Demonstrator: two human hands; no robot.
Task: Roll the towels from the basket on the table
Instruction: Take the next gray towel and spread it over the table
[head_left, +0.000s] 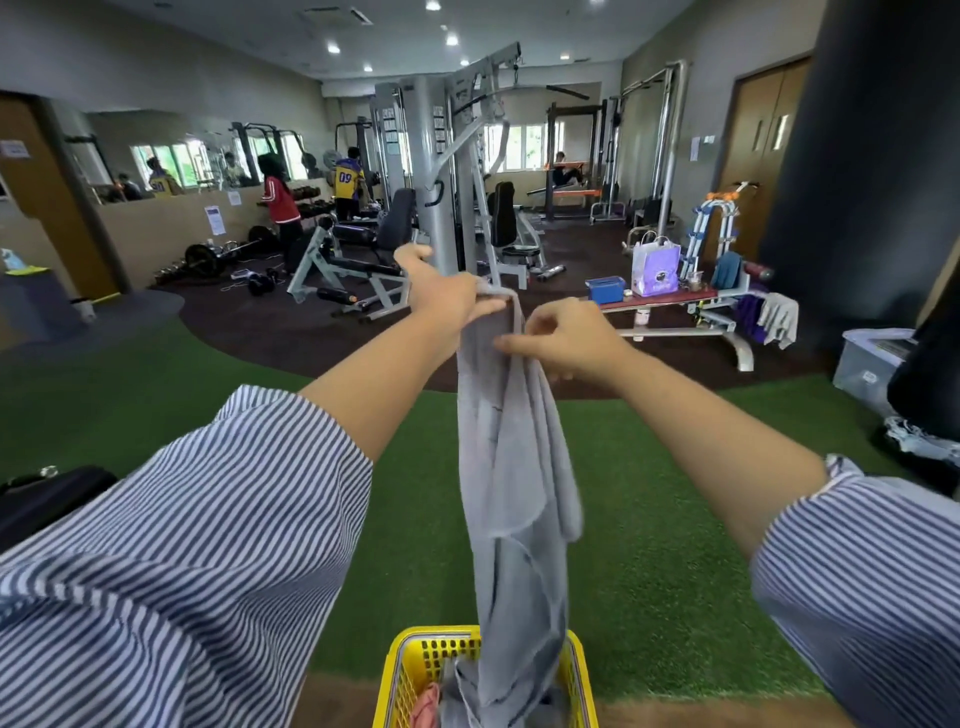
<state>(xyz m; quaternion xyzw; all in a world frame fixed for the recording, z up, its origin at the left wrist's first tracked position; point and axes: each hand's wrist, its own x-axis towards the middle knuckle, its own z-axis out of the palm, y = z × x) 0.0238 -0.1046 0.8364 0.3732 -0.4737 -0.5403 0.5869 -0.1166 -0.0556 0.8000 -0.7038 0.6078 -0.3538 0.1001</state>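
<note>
Grey towel (511, 467) pinched by left hand (447, 296), right hand (566, 340), above yellow basket (410, 670)

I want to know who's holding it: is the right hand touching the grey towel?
Touching. The head view shows the right hand pinching the towel near its top.

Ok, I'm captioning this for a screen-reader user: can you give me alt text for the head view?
Two hands hold a grey towel up by its top edge, the left hand gripping it and the right hand pinching beside it. Its lower end hangs into a yellow basket, in a gym with green turf.
</note>
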